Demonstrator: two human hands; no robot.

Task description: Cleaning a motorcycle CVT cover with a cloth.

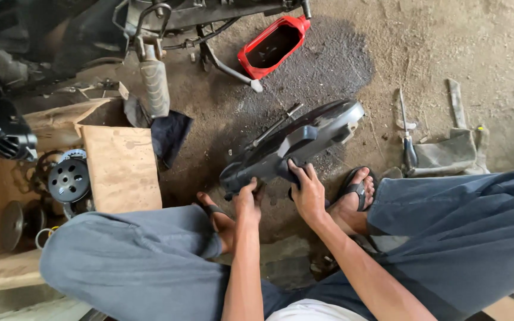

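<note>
On the floor: the black engine side cover (pixel 292 145) lay between your sandalled feet, off the bike.
Left hand (pixel 247 201): your fingers were clamped on its lower end.
Right hand (pixel 306 190): fingers were curled over its near edge.
Done: looked like the cover was already off; clutch parts (pixel 68 180) sat in the cardboard box (pixel 120 169).
Left: couldn't tell.

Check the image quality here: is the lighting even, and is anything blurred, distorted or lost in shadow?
Head view: soft daylight lights the concrete floor evenly, no glare. The top left under the motorcycle sinks into deep shadow, detail lost. Both hands, left hand and right hand, and the dark engine cover are sharp. Wide-angle lens bends the edges, stretching the knees.
</note>
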